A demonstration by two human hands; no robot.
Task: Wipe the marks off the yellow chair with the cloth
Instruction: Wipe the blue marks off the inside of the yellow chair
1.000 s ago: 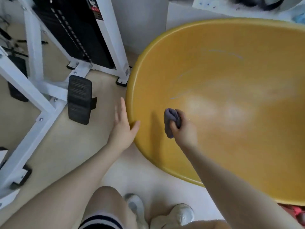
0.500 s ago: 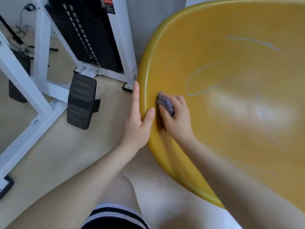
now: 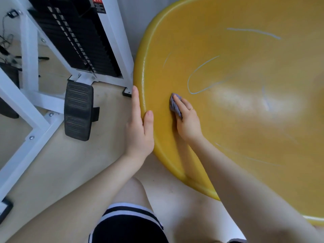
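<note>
1. Yellow chair (image 3: 245, 137) fills the frame from twelve to four o'clock; we are wiping its left inner wall, and pale marks (image 3: 198, 76) remain.
2. Our right hand (image 3: 188, 120) presses the grey cloth (image 3: 175, 105) flat, fingers nearly straight over it.
3. Our left hand (image 3: 139, 130) steadies the rim, fingers straight outside, thumb over the edge.
4. Next, we judge, the cloth must slide toward one o'clock onto the curved line.

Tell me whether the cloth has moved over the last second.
Yes. The cloth, pressed flat under the right hand, has gone from further inside the chair toward its left rim, then edged up toward the looping chalk mark.
</note>
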